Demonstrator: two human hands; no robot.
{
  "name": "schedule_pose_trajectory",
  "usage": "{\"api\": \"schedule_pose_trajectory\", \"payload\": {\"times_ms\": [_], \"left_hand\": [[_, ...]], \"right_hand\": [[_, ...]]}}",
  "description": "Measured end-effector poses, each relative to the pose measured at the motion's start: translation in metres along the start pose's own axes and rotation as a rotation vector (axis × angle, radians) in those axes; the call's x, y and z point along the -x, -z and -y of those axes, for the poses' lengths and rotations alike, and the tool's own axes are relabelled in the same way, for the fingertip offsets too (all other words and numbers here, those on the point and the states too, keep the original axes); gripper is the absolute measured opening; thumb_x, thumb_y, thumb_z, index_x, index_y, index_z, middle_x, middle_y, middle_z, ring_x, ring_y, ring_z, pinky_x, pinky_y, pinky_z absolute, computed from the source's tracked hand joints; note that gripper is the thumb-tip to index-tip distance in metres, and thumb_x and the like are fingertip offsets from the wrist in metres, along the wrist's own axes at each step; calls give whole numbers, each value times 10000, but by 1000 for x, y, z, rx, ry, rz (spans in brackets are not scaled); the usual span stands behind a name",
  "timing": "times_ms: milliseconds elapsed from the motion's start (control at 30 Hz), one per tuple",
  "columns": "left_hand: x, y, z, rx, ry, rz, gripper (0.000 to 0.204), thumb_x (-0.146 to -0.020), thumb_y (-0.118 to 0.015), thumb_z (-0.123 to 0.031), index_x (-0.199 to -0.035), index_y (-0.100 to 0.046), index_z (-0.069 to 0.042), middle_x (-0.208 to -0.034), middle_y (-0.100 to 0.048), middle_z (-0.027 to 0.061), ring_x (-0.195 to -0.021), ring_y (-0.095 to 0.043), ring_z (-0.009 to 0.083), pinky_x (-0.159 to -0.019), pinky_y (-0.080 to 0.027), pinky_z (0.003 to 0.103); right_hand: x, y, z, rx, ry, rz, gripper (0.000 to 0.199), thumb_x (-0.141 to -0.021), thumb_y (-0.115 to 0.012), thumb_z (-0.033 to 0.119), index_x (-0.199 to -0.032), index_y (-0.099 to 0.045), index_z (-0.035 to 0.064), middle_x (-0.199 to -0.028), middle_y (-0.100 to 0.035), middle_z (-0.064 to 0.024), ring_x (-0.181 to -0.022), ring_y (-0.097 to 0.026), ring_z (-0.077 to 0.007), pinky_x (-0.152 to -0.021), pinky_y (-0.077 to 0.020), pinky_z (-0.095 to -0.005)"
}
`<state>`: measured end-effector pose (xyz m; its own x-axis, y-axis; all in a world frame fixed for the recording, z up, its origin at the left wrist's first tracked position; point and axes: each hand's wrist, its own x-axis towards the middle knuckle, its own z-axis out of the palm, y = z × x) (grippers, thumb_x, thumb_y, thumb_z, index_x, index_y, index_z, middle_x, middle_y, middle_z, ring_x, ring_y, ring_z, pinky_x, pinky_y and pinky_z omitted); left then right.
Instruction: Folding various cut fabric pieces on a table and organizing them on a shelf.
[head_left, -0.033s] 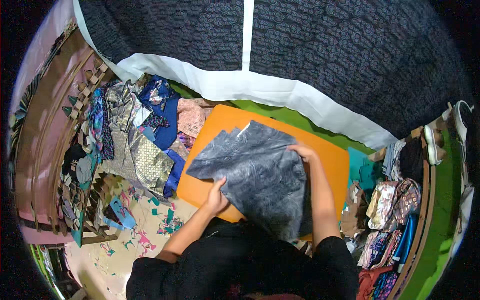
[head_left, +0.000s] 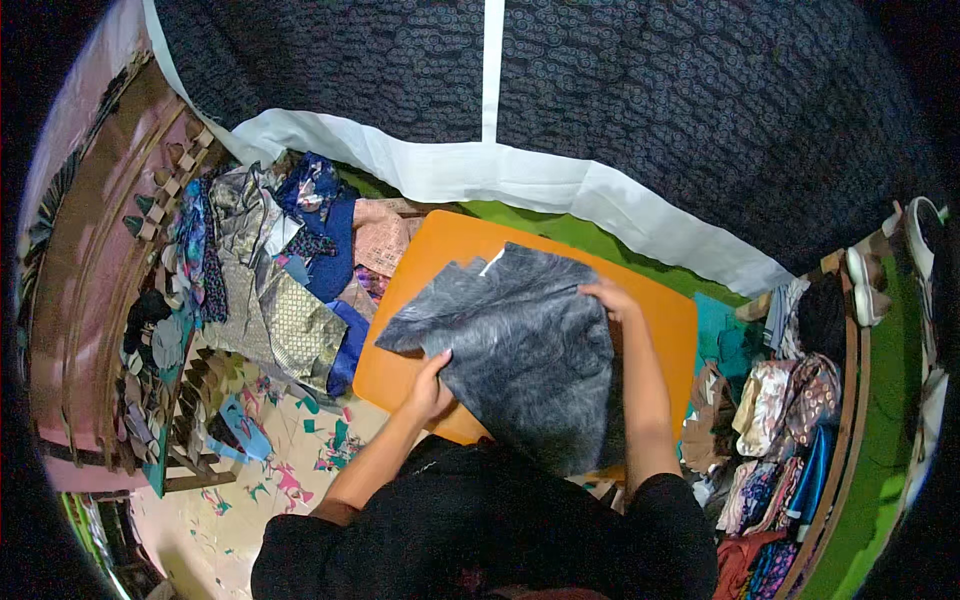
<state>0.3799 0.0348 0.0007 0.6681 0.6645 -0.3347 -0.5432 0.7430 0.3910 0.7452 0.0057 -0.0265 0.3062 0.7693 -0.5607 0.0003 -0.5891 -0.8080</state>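
Leftmost, a heap of patterned fabric scraps (head_left: 270,270). Next, the left hand (head_left: 428,388) pinches grey felt-like cloth (head_left: 520,350) spread across an orange board (head_left: 440,250); the right hand (head_left: 605,297) grips its far edge. Likely mid-smoothing; flattening wrinkles seems next.

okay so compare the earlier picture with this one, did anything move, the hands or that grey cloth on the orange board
Nothing has visibly changed. The left hand still grips the near left edge of the grey cloth, and the right hand still holds its far right edge. The cloth lies spread on the orange board as before, with the heap of patterned fabrics to the left unmoved.
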Motion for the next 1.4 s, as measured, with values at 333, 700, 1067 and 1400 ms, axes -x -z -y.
{"api": "schedule_pose_trajectory", "payload": {"times_ms": [333, 700, 1067, 1400], "left_hand": [[-100, -168, -125, -872, -416, 161, 227, -817, -523, -173, -967, -531, -3, -907, -570, 27, -811, -509, 109, -758, -393, 258], [-64, -67, -109, -1300, -386, 234, 262, -784, -553, -138, -1004, -528, 2, -913, -557, 28, -812, -495, 104, -754, -401, 263], [-33, 169, -58, -1389, -89, -157, 197, -702, -624, -173, -735, -581, 17, -641, -564, 53, -598, -509, 118, -548, -417, 269], [22, 151, -67, -1739, -132, -118, 284, -624, -653, -254, -611, -527, 0, -534, -509, 115, -500, -489, 201, -510, -401, 315]], "right_hand": [[96, 56, 140, -456, 743, -473, 301, -696, -637, 100, -947, -493, 18, -873, -562, -46, -776, -532, -145, -721, -423, -285], [172, -28, -26, -391, 639, -736, 686, -623, -682, 147, -1187, -329, -20, -1150, -419, -108, -1078, -380, -228, -923, -283, -340], [199, -159, -163, -160, 208, -846, 676, -637, -685, 147, -1186, -336, -38, -1171, -422, -165, -1071, -406, -291, -911, -297, -328], [235, -180, -176, -380, 230, -768, 498, -665, -657, 138, -1072, -463, -74, -1094, -493, -130, -1008, -456, -218, -871, -327, -303]]}}
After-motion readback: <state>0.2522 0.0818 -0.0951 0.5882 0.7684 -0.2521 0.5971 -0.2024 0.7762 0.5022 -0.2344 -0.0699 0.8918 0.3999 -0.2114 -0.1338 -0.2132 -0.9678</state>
